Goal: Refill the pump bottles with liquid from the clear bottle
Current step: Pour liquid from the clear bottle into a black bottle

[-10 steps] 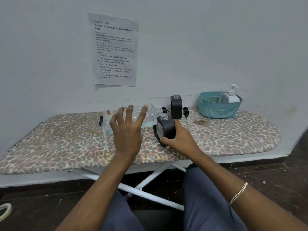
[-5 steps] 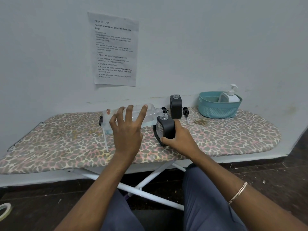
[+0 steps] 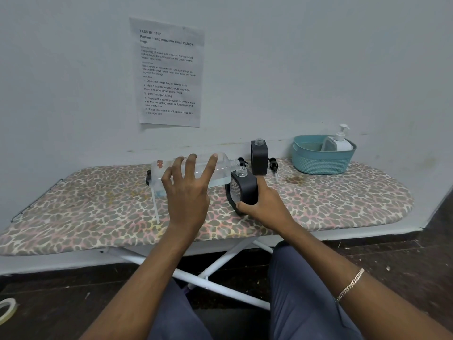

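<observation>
Left hand (image 3: pixel 187 195) spread round clear bottle (image 3: pixel 221 164); right hand (image 3: pixel 266 207) grips pump bottle (image 3: pixel 247 190), fingers hidden.

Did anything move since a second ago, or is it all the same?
Nothing visibly moved. The left hand still holds the clear bottle tipped on its side, its mouth by the open neck of the black pump bottle, which the right hand still grips.

Pale wall (image 3: pixel 318 57), leopard-print ironing board (image 3: pixel 98 204), dark floor (image 3: pixel 404 261).
</observation>
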